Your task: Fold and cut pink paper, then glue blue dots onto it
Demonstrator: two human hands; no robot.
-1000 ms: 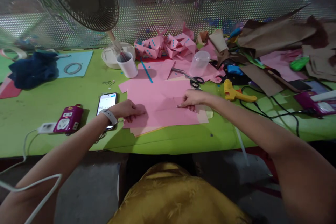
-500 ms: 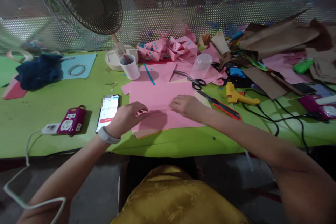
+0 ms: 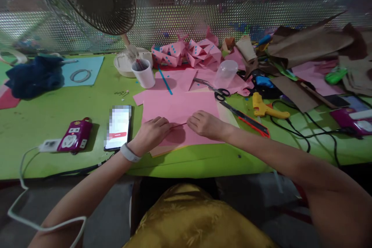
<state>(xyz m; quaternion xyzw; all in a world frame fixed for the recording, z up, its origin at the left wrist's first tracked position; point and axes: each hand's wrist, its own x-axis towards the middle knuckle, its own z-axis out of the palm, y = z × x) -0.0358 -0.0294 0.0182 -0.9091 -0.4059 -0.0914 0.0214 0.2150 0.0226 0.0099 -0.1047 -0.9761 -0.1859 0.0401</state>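
Observation:
Pink paper (image 3: 180,102) lies in front of me on the green table, with more pink and cream sheets beneath it. My left hand (image 3: 154,132) has its fingers curled together on the paper's near edge. About a hand's width away, my right hand (image 3: 205,124) is closed on the same edge. A narrow raised or folded strip of the paper shows between both hands. The fingertips are partly hidden, and both hands rest low over the sheets. Scissors (image 3: 215,88) and a red-and-black utility knife (image 3: 247,119) lie just beyond my right hand.
A phone (image 3: 118,128) and a purple power socket (image 3: 74,136) lie on the left. A fan (image 3: 99,2) stands behind a white cup (image 3: 143,74). Folded pink paper pieces (image 3: 186,53) sit at the back. Rightward are a yellow glue gun (image 3: 267,107), cords and brown paper (image 3: 314,44).
My left hand has moved right along the paper's near edge, off the phone's side and closer to my right hand. It has closed its fingers on the edge. My right hand stays nearly in place.

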